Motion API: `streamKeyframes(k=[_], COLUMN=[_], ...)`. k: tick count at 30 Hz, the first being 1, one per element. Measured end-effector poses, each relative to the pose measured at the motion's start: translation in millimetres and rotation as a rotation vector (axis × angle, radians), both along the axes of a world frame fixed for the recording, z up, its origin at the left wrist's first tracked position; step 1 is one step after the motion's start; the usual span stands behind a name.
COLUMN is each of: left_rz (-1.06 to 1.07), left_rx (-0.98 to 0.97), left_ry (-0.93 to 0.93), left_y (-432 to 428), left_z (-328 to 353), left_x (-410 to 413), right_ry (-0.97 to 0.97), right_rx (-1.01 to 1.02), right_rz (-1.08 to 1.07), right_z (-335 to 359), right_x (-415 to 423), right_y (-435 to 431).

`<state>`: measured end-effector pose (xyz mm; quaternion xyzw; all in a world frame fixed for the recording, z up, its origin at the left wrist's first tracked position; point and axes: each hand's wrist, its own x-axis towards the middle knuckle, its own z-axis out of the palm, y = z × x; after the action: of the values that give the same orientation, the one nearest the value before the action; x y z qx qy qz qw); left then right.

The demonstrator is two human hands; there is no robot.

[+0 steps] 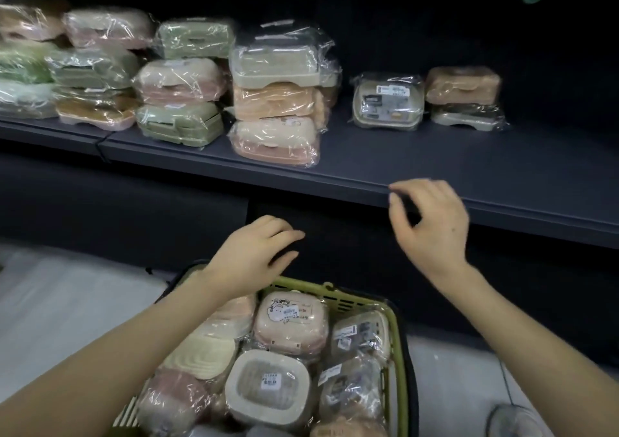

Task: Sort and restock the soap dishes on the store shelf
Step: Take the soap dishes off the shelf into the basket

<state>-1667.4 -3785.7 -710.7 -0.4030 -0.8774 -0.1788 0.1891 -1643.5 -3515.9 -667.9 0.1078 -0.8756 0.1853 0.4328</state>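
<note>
pink wrapped soap dish (289, 319) lies in the green basket (400, 333), lower centre, just below the left hand (258, 255), the nearer one; it and the right hand (432, 222) are loosely curled, empty

One shelf (435, 168) carries wrapped soap dishes (388, 101): three at 1 o'clock, stacks of three at 12 and 11, and more at 10 too blurred to count. One basket (301, 285) at 6 holds at least eight. Two hands: left hand (254, 255), right hand (432, 222).

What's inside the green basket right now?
Wrapped soap dishes fill the basket, pink, cream and grey on top. Anything beneath that top layer is covered.
</note>
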Motion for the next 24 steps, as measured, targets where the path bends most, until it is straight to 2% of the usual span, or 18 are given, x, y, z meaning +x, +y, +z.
streamKeyframes(k=[3,7,9,13,18,22,24], left_rz=[-0.065,-0.022,0.058,0.218,0.369,0.387,0.379], left_rx=[0.148,0.238,0.238,0.251,-0.029,-0.162,-0.222], left_ry=[0.160,0.220,0.205,0.055,-0.051,-0.078,-0.085], left_y=[51.0,108.6,133.5,169.0,187.7,192.8,195.4], left_z=[35.1,72.6,85.3,90.8,98.6,104.7,105.8], left_x=[-10.3,-49.6,-76.3,-127.8,-181.8,-208.2,-215.7], right_ry=[-0.012,-0.182,-0.263,-0.385,-0.502,-0.634,-0.603], right_rx=[-0.011,0.073,0.081,0.103,0.140,0.114,0.097], right_rz=[-0.244,-0.454,-0.499,-0.483,-0.392,-0.324,-0.287], right_z=[20.8,31.0,38.1,56.2,77.2,84.3,81.3], right_x=[-33.2,-85.0,-110.5,-157.0,-203.7,-227.1,-232.6], right_y=[50.7,111.4,132.7,158.5,181.3,195.9,200.4])
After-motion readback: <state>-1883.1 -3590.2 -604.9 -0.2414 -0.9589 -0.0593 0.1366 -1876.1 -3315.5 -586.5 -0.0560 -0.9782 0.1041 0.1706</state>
